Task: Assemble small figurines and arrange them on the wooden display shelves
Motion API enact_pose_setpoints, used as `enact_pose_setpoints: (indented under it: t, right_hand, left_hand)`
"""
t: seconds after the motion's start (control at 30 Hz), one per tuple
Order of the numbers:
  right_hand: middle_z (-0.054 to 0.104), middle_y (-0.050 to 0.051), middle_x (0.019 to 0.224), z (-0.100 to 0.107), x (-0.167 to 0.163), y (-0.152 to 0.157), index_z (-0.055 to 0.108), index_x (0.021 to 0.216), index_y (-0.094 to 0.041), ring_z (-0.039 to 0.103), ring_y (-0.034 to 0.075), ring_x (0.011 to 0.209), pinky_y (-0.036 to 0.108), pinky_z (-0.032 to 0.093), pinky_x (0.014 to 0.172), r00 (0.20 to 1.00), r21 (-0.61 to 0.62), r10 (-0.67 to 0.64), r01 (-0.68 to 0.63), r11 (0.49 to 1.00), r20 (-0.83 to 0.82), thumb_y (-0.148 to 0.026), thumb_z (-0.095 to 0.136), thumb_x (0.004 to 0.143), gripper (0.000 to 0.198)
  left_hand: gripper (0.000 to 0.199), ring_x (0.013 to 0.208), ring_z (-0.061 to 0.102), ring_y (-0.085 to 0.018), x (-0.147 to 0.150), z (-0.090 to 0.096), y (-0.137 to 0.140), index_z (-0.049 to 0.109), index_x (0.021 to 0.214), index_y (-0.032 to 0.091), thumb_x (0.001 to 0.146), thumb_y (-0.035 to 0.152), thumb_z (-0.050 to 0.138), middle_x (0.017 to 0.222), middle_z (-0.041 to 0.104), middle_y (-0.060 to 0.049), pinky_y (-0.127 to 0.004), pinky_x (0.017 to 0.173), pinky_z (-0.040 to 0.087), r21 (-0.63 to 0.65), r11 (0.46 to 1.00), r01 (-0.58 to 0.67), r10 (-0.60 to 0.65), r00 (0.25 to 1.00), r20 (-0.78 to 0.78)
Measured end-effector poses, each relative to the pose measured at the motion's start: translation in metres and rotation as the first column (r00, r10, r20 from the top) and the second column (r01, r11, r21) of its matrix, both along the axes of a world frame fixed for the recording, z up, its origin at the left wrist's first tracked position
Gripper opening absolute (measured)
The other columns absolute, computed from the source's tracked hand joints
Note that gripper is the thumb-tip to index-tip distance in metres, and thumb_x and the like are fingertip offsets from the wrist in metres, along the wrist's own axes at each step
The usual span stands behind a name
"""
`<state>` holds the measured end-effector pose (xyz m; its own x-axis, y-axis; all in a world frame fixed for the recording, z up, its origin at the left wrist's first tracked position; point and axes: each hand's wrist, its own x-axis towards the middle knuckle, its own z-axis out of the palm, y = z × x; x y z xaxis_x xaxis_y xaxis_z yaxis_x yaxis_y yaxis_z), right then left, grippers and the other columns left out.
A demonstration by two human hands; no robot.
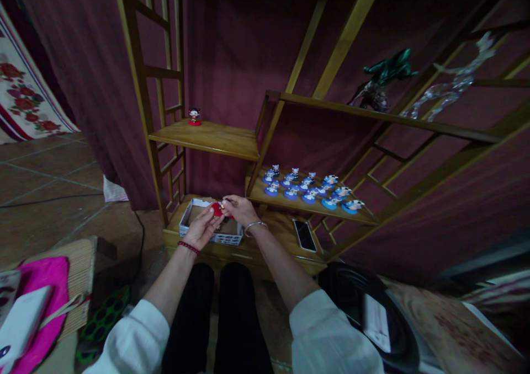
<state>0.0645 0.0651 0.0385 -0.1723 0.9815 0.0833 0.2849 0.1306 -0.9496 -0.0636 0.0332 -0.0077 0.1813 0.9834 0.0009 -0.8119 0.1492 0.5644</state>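
Over the lower shelf's (pixel 284 228) left front corner, above the open box (pixel 229 239), we should steady the small red item (pixel 216 209) in our closed left hand (pixel 202 226) while our right hand (pixel 240 210), fingertips pinched at its other side, works gently.

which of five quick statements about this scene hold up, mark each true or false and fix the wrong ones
1. The left hand and right hand meet at a small red object. True.
2. The phone lies inside the open box. False: it lies on the wooden board to the right of the box.
3. A red-based figurine stands on the upper left shelf. True.
4. The dark red bead bracelet is on the right wrist. False: it is on the left; the right has a silvery bangle.
5. The green ornament stands right of the clear one. False: it stands left of it.
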Motion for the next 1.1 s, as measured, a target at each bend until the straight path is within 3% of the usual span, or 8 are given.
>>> enact_pose_setpoints:
  t: [0.17,0.37,0.53,0.77,1.1]
  right_hand:
    - [0.065,0.000,0.071,-0.007,0.003,0.007,0.056,0.100,-0.017,0.062,0.009,0.061,0.021,0.053,0.062,0.998,-0.030,0.047,-0.048,0.998,-0.037,-0.012,0.052,0.075,0.026]
    - [0.064,0.000,0.071,-0.003,0.008,0.008,0.057,0.100,-0.016,0.061,0.010,0.060,0.024,0.053,0.063,0.993,-0.045,0.097,-0.100,0.994,-0.060,-0.013,0.054,0.073,0.027]
    - [0.063,0.000,0.069,0.002,0.007,0.007,0.056,0.096,-0.014,0.057,0.007,0.052,0.022,0.051,0.059,0.995,-0.043,0.072,-0.075,0.996,-0.067,-0.014,0.057,0.071,0.026]
    - [0.062,-0.001,0.070,0.007,0.006,0.006,0.057,0.092,-0.014,0.058,0.007,0.054,0.021,0.051,0.061,0.988,-0.085,0.081,-0.093,0.992,-0.130,-0.015,0.062,0.067,0.026]
    - [0.065,0.000,0.068,0.017,0.006,0.007,0.058,0.095,-0.014,0.060,0.009,0.057,0.022,0.052,0.060,0.993,-0.075,0.114,-0.116,0.990,-0.034,-0.015,0.058,0.071,0.024]
  left_hand:
    - [0.021,0.091,0.059,-0.017,-0.001,0.004,-0.004,0.061,0.093,0.011,0.074,0.008,0.053,0.091,0.065,-0.009,-0.034,0.092,0.041,0.003,1.000,0.019,-0.019,0.999,0.032]
    - [0.023,0.098,0.056,-0.018,-0.002,0.007,-0.009,0.060,0.095,0.011,0.074,0.005,0.049,0.097,0.064,-0.010,-0.036,0.096,0.037,0.016,0.999,0.037,-0.038,0.997,0.069]
    - [0.022,0.096,0.057,-0.017,-0.002,0.009,-0.010,0.060,0.093,0.010,0.075,0.005,0.050,0.096,0.064,-0.009,-0.034,0.096,0.037,0.011,0.999,0.034,-0.034,0.997,0.068]
    - [0.017,0.091,0.059,-0.015,-0.001,0.010,-0.010,0.061,0.087,0.010,0.075,0.006,0.051,0.092,0.065,-0.007,-0.032,0.095,0.038,0.016,1.000,0.026,-0.027,0.997,0.067]
    - [0.017,0.096,0.058,-0.018,0.001,0.010,-0.007,0.062,0.089,0.010,0.074,0.008,0.054,0.095,0.065,-0.009,-0.030,0.094,0.039,0.051,0.997,0.054,-0.056,0.997,0.050]
